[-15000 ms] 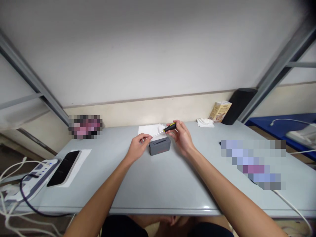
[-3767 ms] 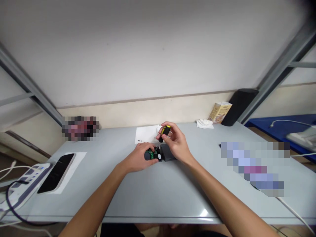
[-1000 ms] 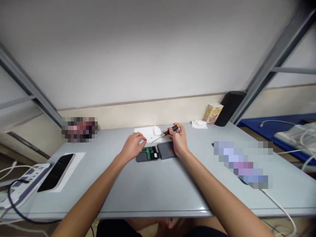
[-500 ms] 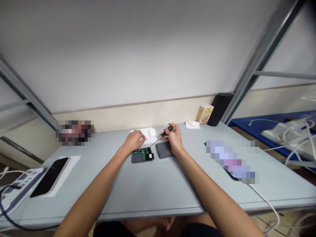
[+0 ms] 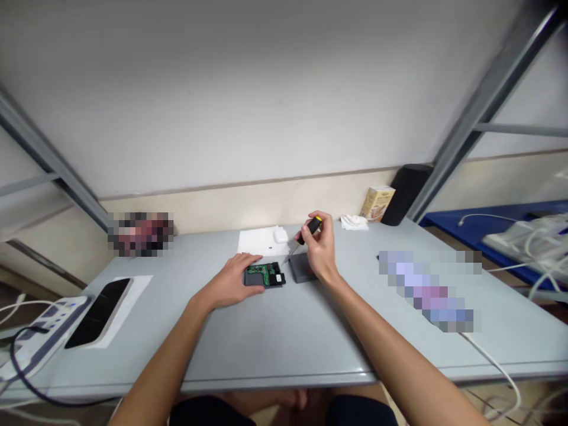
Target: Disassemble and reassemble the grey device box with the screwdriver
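At the middle of the bench (image 5: 248,343), the green circuit board (image 5: 265,273) lay on its dark grey base (image 5: 253,280), left of the grey case (image 5: 302,270) and apart from it. Left hand (image 5: 231,283): half a second earlier, bunched over the white paper (image 5: 251,239); since lowered, thumb along the base's near edge, fingers at the far edge, closed about its left end. Right hand (image 5: 321,251): fingers curled round the screwdriver (image 5: 313,229) handle, shaft steeper than before, tip near the board's right end; contact could not be told. Judgement: the shift braced the board, freeing the right hand to aim the tool.
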Tool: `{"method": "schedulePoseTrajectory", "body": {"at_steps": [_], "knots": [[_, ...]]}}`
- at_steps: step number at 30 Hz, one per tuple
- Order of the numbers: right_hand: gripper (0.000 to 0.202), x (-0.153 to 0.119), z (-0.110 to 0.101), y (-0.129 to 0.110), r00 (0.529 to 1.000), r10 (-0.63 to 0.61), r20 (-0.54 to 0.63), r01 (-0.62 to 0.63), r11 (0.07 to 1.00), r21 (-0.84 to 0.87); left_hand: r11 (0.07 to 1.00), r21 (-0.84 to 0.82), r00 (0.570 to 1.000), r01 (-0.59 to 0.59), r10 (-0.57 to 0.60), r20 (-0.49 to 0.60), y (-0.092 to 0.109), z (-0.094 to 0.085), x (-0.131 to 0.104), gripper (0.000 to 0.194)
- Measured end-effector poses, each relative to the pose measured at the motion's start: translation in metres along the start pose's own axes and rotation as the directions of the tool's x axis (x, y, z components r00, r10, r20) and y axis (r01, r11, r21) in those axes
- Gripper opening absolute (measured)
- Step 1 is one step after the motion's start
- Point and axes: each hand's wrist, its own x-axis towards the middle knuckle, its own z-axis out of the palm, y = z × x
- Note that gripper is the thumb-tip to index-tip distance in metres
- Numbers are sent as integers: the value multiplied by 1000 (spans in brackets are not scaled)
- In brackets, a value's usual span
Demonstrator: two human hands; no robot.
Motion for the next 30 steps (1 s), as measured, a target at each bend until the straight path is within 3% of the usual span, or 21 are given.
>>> {"method": "schedulePoseTrajectory", "body": {"at_steps": [3, 6, 9, 11, 14, 19, 25, 30], "knots": [[24, -8, 2, -10, 971, -240, 17, 240, 957, -160, 1000, -1, 1000, 21, -21, 18, -4, -4, 0, 75], [26, -14, 5, -17, 916, -315, 249, 379, 884, -274, 999, 14, 999, 43, -43, 28, -4, -7, -1, 78], [32, -16, 8, -17, 827, -196, 527, 423, 834, -354, 998, 2, 998, 56, -56, 28, -1, -8, -2, 78], [33, -16, 9, -15, 753, -92, 651, 453, 791, -412, 997, -16, 997, 70, -69, 36, 2, -9, -1, 77], [31, -17, 8, -14, 659, 42, 751, 490, 733, -472, 994, -33, 993, 102, -99, 60, 6, -10, 1, 77], [48, -16, 3, -19, 547, 252, 798, 494, 673, -551, 993, -61, 994, 97, -94, 59, 7, -11, 1, 77], [46, -16, 2, -20, 540, 297, 788, 488, 652, -580, 993, -71, 995, 93, -90, 52, 2, -8, 1, 78], [34, -7, -5, -30, 617, 235, 751, 476, 649, -594, 991, -91, 995, 96, -93, 37, -3, -6, 0, 89]]}}
